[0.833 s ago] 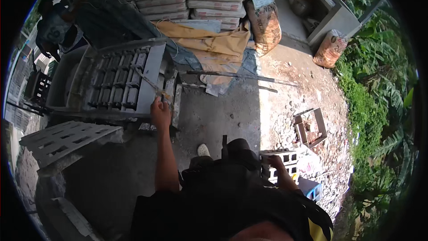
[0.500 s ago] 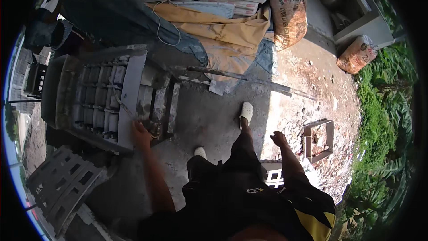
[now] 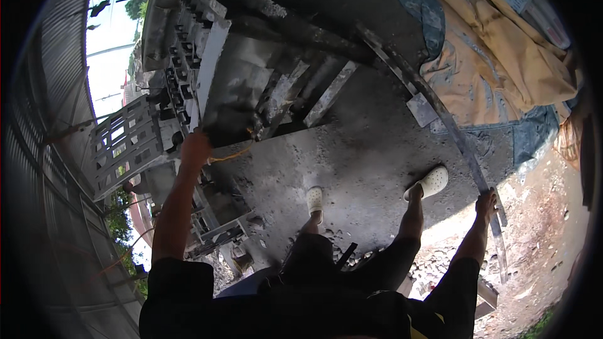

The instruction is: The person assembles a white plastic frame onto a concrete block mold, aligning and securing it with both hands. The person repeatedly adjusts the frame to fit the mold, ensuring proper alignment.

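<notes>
Against the grey machine (image 3: 239, 88), left hand (image 3: 195, 149) — grip seemingly hidden.

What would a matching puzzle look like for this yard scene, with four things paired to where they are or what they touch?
Things:
1. left hand
2. right hand
3. white shoes
4. tan cloth

Places:
A. on the dark concrete ground
B. at the edge of the grey metal machine
C. spread out at the upper right
D. at the long thin metal bar

Pairs: 1-B, 2-D, 3-A, 4-C
</notes>
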A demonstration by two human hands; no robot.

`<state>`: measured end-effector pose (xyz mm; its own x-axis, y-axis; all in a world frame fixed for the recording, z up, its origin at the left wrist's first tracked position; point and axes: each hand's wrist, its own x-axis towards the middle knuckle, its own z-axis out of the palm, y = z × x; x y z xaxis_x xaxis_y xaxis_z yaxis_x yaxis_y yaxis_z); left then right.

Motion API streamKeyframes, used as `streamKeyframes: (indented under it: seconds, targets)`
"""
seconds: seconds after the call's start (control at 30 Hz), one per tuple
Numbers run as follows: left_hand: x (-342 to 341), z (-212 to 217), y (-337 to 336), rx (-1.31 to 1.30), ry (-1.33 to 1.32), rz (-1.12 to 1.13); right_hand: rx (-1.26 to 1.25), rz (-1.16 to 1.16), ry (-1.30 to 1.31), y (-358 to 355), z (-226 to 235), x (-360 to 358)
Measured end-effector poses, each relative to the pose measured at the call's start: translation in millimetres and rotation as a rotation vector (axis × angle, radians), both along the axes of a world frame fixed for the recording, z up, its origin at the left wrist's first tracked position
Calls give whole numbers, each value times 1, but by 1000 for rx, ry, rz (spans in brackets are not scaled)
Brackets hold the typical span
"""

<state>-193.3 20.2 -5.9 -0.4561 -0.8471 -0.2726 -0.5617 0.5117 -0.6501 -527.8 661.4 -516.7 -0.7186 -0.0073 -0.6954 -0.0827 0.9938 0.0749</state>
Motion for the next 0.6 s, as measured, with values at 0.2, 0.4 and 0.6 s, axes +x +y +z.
streamKeyframes:
  seconds: [0.2, 0.4, 0.6]
  targets:
    - [74, -13, 59, 16, 42, 219, 133, 45, -86, -13, 26, -5]
    - [138, -111, 132, 94, 347, 457, -105, 242, -68, -25, 111, -8]
    - [67, -129, 163, 228, 458, 520, -226, 299, 237, -35, 230, -5]
